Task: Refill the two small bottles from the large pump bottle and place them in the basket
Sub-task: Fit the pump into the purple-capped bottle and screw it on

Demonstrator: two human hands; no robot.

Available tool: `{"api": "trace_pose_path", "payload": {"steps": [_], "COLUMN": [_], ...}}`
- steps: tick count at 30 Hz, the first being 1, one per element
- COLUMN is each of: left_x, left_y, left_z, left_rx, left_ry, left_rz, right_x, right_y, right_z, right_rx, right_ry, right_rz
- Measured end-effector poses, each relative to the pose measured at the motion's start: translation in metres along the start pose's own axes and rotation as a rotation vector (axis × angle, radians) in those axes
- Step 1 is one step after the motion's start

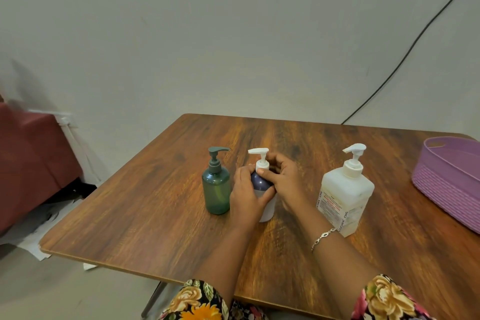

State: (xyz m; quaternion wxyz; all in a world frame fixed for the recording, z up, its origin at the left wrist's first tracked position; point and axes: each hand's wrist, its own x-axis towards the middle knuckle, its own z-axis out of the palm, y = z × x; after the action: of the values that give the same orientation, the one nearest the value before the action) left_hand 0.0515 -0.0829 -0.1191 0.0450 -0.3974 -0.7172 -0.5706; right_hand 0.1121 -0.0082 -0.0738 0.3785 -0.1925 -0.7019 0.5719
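A small dark blue bottle (260, 182) with a white pump stands upright in the middle of the wooden table (161, 205). My left hand (248, 196) grips its body from the left. My right hand (283, 176) curls its fingers and thumb round the white pump collar at the bottle's neck. A small green bottle (216, 189) with a grey-green pump stands just left of it, untouched. The large white pump bottle (346, 195) with a printed label stands to the right. A purple basket (446, 179) sits at the table's right edge; its visible inside shows nothing.
A black cable (405, 54) runs down the wall behind the table. A dark red seat (31, 153) stands to the left, with white papers (44, 231) on the floor below it. The table's front edge is close to my body.
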Motion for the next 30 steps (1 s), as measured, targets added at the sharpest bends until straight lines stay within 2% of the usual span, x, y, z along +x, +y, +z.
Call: {"api": "trace_pose_path", "payload": {"steps": [3,5,12,18,22,26,30], "left_x": [0.0,0.0,0.0,-0.001,-0.001,-0.002,-0.003], "left_y": [0.0,-0.001,-0.002,-0.003,-0.003,-0.002,0.001], "left_z": [-0.001,-0.001,0.0,0.0,0.0,0.0,0.002], "left_rx": [-0.013,-0.007,-0.018,-0.014,-0.031,-0.046,-0.042], "left_ry": [0.001,0.006,0.017,0.012,0.013,0.018,0.024], "left_rz": [-0.004,0.007,0.026,0.037,0.04,0.026,0.025], "right_x": [0.007,0.008,-0.002,0.004,0.005,0.0,0.0], "right_y": [-0.002,-0.003,0.002,-0.001,-0.001,0.002,0.001], "right_z": [0.008,0.009,0.0,0.009,0.008,0.0,-0.002], "right_rx": [-0.198,-0.246,0.025,-0.156,-0.147,0.044,0.037], "right_ry": [0.095,0.095,-0.032,0.073,0.054,-0.01,-0.023], "right_rz": [0.035,0.024,0.03,-0.021,0.024,0.056,0.027]}}
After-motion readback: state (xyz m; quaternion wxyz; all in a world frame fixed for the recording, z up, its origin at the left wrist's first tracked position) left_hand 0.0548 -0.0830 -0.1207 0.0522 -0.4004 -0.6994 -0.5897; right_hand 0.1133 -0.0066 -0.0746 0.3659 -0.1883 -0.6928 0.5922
